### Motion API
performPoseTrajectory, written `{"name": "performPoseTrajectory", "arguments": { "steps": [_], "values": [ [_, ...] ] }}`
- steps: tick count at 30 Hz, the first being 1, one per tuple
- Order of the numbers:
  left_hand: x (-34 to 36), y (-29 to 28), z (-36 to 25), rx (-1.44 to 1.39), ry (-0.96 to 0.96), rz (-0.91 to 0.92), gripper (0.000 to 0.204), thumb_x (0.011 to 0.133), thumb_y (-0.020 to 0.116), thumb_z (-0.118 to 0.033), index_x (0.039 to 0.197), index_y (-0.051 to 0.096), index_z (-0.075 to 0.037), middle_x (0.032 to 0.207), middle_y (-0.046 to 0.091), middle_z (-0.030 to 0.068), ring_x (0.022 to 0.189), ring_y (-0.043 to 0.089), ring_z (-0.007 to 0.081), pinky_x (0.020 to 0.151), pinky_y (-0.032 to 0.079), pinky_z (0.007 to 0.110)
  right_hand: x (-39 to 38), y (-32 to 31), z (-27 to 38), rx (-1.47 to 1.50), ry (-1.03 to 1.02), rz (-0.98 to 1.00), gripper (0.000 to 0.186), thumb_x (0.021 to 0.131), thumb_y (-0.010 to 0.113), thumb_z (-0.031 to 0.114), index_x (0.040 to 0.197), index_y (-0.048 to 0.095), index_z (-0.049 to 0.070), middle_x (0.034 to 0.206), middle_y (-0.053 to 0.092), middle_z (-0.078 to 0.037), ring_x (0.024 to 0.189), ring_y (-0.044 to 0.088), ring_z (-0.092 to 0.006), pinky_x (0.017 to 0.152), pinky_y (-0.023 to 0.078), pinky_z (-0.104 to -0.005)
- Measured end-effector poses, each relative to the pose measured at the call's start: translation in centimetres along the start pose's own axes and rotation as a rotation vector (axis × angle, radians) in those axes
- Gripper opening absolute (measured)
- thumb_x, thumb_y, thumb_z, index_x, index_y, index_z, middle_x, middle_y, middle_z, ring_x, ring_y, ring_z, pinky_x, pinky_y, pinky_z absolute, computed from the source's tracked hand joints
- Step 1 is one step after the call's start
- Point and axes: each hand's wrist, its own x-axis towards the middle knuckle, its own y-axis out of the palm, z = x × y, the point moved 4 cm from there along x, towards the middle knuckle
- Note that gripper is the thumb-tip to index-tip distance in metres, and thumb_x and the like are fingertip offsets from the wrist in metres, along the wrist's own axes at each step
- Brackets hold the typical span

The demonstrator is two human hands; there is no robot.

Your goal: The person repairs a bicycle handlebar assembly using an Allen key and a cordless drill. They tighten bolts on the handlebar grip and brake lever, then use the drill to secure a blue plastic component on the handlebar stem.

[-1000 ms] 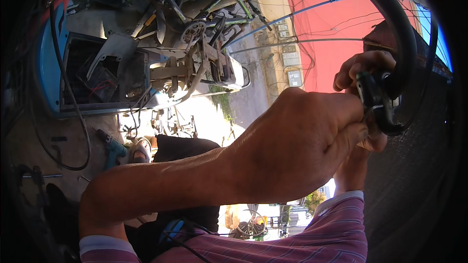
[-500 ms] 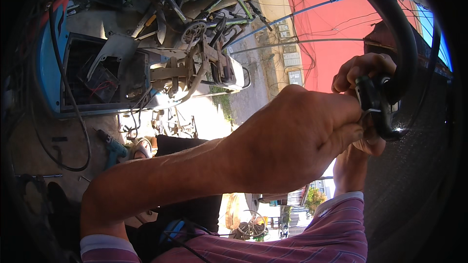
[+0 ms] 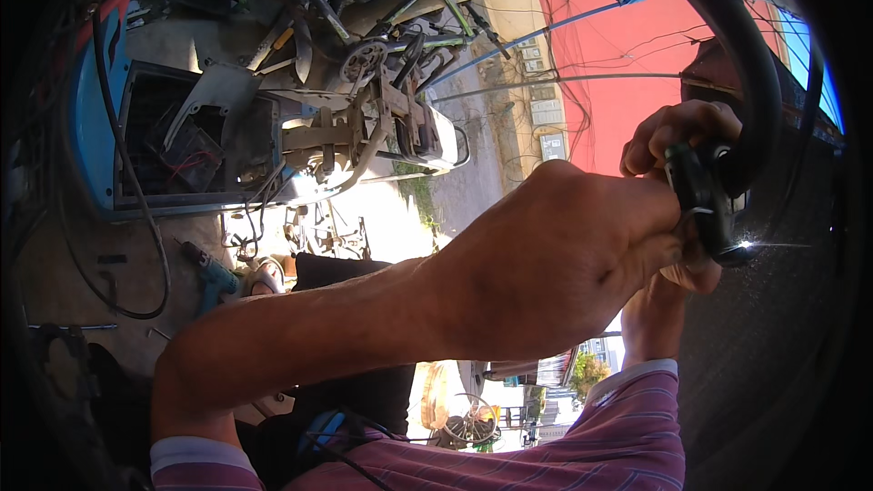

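Observation:
My left hand reaches across from the lower left, its back toward me. The thumb and forefinger are pinched against a black handlebar fitting; what lies between the fingertips is hidden. A small silvery strip shows on the fitting beside them. Behind it, my right hand has its fingers curled round the fitting, some above and some below. The fitting sits by a thick black curved handlebar that comes down from the upper right. A bright glint shows at the fitting's lower end.
To the left stands a blue-sided box frame with metal parts in it. Bicycle frames and a chainring are piled at the top. A teal power drill lies on the floor. A black cable loops down at left.
My left hand has shifted very slightly to the right, and the fitting's lower end has turned a little. Both hands keep their hold, and the glint is stronger.

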Motion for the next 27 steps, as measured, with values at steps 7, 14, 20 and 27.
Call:
{"name": "performPoseTrajectory", "arguments": {
  "steps": [7, 14, 20, 27],
  "values": [
    [-0.1, 1.3, 0.3, -0.287, -0.112, 0.019, 0.02, 0.102, 0.05, -0.012, 0.103, 0.065, 0.001, 0.084, 0.072, 0.0128, 0.069, 0.072, 0.0207, 0.06, 0.057, 0.032, -0.1, -0.2, -0.3, 0.144, 0.055, 0.003, 0.084, 0.066, 0.074, 0.034, 0.135, 0.043, -0.003, 0.105, 0.054, -0.013, 0.085, 0.055, -0.0221, 0.07, 0.048, -0.0347],
    [-0.3, 2.5, -1.5, -0.858, -0.559, 0.087, 0.031, 0.106, 0.042, -0.02, 0.105, 0.058, 0.006, 0.078, 0.067, 0.0139, 0.055, 0.066, 0.0163, 0.047, 0.053, 0.027, 0.8, -0.3, -0.8, 0.328, -0.01, 0.131, 0.083, 0.066, 0.073, 0.038, 0.132, 0.046, -0.003, 0.106, 0.055, -0.015, 0.091, 0.055, -0.0243, 0.075, 0.047, -0.0357],
    [-0.3, 2.6, -2.4, -0.928, -0.513, -0.009, 0.033, 0.106, 0.04, -0.022, 0.103, 0.056, 0.007, 0.078, 0.067, 0.014, 0.055, 0.067, 0.0175, 0.045, 0.053, 0.027, 1.5, 0.5, -1.0, 0.32, -0.016, 0.114, 0.078, 0.07, 0.067, 0.041, 0.13, 0.048, -0.004, 0.105, 0.054, -0.015, 0.09, 0.055, -0.0247, 0.074, 0.046, -0.0359],
    [-0.3, 1.7, -0.2, -0.163, -0.228, -0.09, 0.023, 0.099, 0.05, -0.013, 0.094, 0.063, 0.005, 0.064, 0.065, 0.0179, 0.053, 0.067, 0.0255, 0.049, 0.05, 0.036, 0.9, 0.4, -0.4, 0.298, -0.054, 0.132, 0.075, 0.074, 0.059, 0.044, 0.129, 0.049, -0.005, 0.104, 0.054, -0.016, 0.09, 0.054, -0.0248, 0.073, 0.044, -0.0363]
  ]
}}
